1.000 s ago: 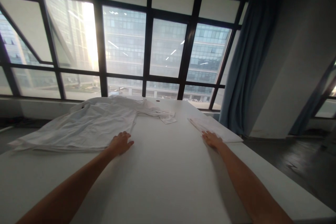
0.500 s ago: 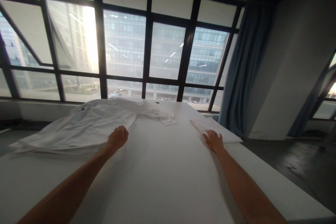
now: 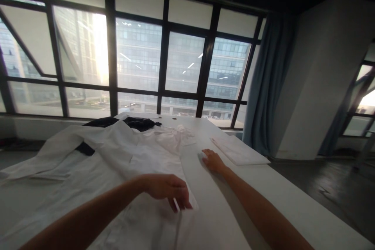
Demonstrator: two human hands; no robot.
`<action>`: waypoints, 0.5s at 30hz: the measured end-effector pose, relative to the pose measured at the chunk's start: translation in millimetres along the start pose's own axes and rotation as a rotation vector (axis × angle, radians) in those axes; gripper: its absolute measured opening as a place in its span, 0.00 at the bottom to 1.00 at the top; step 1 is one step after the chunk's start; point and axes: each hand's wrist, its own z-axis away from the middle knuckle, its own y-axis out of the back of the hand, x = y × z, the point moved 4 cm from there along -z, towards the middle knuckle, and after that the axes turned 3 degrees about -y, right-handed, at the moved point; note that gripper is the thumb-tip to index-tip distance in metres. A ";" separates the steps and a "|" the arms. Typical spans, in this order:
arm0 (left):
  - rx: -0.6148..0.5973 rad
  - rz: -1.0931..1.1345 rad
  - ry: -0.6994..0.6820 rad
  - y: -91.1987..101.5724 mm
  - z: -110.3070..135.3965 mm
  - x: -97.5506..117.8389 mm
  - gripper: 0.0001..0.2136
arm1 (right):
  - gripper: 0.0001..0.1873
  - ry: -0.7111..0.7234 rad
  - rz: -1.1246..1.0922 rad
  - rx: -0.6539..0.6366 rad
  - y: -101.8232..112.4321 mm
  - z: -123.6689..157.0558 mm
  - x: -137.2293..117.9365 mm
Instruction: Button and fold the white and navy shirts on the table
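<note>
Head view: my left grip [image 3: 168, 189] is curled downward, thumb and fingers apparently pinching the right-hand edge of a white garment [image 3: 158, 156], and below my fingertips that edge hangs in a soft, blurred fold. The garment spreads across the left of the surface [image 3: 212, 207], rumpled, its far right part bunched into creases. My right grip [image 3: 213, 160] is loosely spread and holds nothing that I can see; it sits over the bare strip between the garment and a folded white cloth [image 3: 240, 151], and I cannot tell whether its fingertips touch down.

What worries me is how little fabric I seem to have in the pinch. A quick tug could let the thin edge slip, or drag the whole garment askew, because no hand of mine pins its other side. Pulling from one corner only could tighten those creases. Black cloth [image 3: 143, 124] lies at the far end, just behind the garment; if the two are caught together, a pull might bring the black along. And should my right grip drift outward, it could knock the folded white cloth out of its neat shape, since that lies near it.
</note>
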 end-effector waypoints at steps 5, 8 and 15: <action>0.554 -0.648 0.228 107.7 37.1 -45.7 0.15 | 0.29 -0.052 0.008 -0.098 -10.2 -29.7 -33.8; 0.693 -0.984 0.516 160.1 77.2 -90.0 0.17 | 0.31 -0.126 -0.001 -0.133 -13.3 -56.7 -43.2; 0.734 -0.896 0.858 175.0 133.8 -179.7 0.32 | 0.30 -0.198 -0.205 -0.019 -19.9 -115.4 -58.8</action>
